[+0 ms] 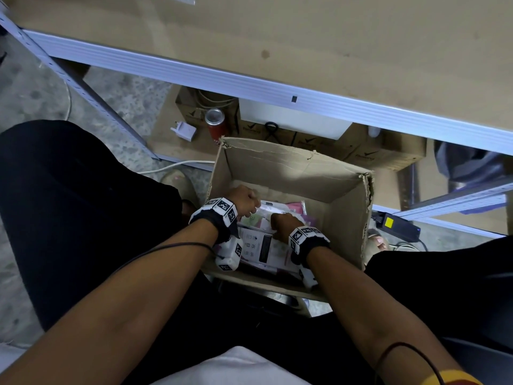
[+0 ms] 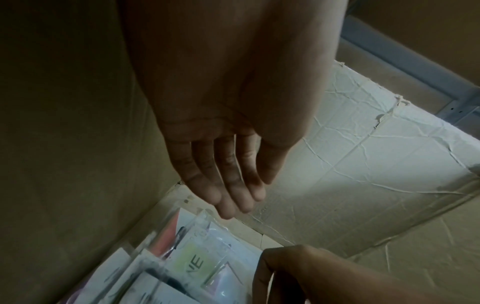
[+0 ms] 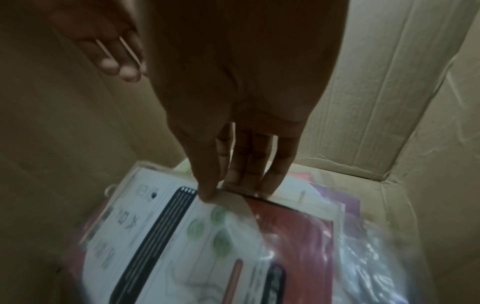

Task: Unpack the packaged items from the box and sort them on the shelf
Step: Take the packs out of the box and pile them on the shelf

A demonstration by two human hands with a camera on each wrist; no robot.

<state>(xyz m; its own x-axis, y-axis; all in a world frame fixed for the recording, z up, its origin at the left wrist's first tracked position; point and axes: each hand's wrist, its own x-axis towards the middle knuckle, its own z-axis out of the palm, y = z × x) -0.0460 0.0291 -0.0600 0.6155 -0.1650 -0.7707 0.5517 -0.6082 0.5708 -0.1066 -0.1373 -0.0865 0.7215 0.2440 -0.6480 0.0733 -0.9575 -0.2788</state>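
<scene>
An open cardboard box (image 1: 291, 168) stands on the floor between my knees, below the wooden shelf (image 1: 277, 37). Several flat packets in clear plastic lie inside it, pink, green and white. My right hand (image 1: 283, 223) pinches the top edge of a white packet (image 3: 155, 226) printed with a black strip, thumb (image 3: 207, 195) in front and fingers behind. My left hand (image 2: 233, 205) hovers with straight fingers over the far left corner, just above a packet with a green label (image 2: 192, 263). It holds nothing.
Under the shelf stand a red can (image 1: 215, 123), a white plug adapter (image 1: 184, 131) and low cardboard boxes (image 1: 361, 154). A black power brick (image 1: 394, 225) with a yellow label lies right of the box. My legs in black flank the box closely.
</scene>
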